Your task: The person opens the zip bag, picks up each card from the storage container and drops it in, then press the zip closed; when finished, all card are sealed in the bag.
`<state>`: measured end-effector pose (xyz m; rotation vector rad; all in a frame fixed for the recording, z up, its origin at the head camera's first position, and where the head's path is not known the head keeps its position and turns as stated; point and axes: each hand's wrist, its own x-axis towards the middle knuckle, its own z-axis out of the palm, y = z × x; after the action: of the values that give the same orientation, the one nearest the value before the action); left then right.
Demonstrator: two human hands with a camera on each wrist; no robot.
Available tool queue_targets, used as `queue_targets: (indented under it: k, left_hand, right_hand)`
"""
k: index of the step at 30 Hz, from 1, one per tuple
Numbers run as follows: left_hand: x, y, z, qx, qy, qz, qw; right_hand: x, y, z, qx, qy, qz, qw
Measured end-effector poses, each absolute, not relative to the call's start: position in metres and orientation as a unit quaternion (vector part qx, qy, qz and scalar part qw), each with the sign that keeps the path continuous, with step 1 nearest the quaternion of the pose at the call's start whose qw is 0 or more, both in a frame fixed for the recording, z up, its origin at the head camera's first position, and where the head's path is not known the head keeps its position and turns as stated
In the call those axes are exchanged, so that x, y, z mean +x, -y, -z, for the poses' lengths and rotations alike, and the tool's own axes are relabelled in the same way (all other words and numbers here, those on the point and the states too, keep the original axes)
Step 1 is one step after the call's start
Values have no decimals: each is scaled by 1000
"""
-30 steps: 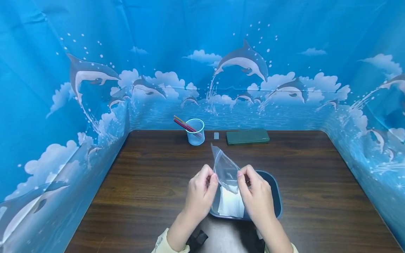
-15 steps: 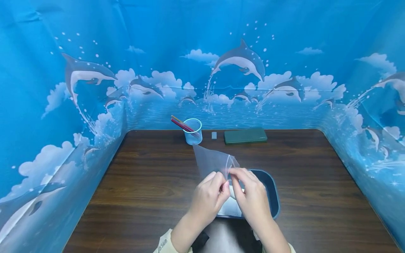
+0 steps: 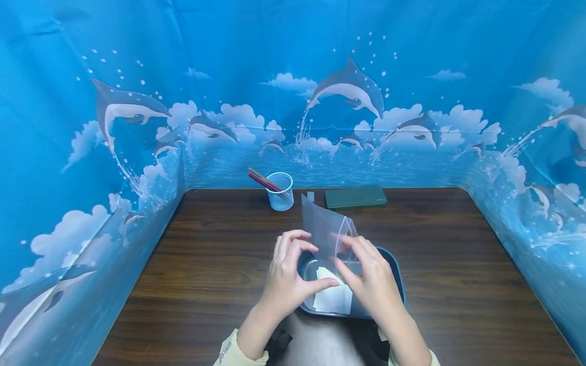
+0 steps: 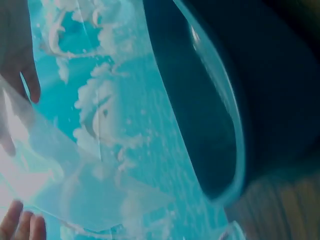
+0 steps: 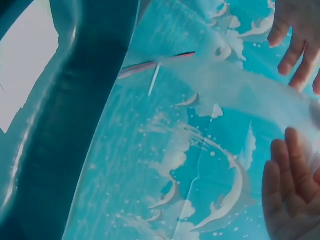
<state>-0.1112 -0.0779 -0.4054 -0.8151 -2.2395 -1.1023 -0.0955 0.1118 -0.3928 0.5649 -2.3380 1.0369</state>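
A clear zip bag (image 3: 322, 226) stands up over the tray, its zip strip toward the right. My right hand (image 3: 370, 269) pinches it at the zip strip between thumb and fingers. Beside the bag's lower left, my left hand (image 3: 287, 277) has its thumb and fingers spread apart with nothing gripped. Below both hands lies a dark blue tray (image 3: 399, 277), with white paper-like sheets (image 3: 333, 300) in it. The left wrist view shows the bag (image 4: 95, 185) as a see-through sheet between fingers of both hands.
At the back stand a light blue mesh cup (image 3: 281, 195) with red and yellow pencils, a small grey-blue block (image 3: 311, 195) and a dark green case (image 3: 355, 197). A dolphin-print curtain (image 3: 256, 61) encloses the brown wooden table (image 3: 220, 264) on the back and sides.
Earlier both hands pinched the bag. The left hand has let go and spread its fingers, while the bag swung to the left, then back right and more upright in the right hand.
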Motion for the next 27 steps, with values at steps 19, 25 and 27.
queue_targets:
  k: [19,25,27]
  left_hand:
    - [-120,85,405,-357,843,215,341]
    - [-121,87,402,-360,830,220,366]
    - [-121,87,401,-362,825,221,374]
  right_hand:
    - [-99,-112,399,392,799,-354,288]
    - [-98,-115,399,364,829,-335,261]
    - [-97,-115,399,338,846,-336,239]
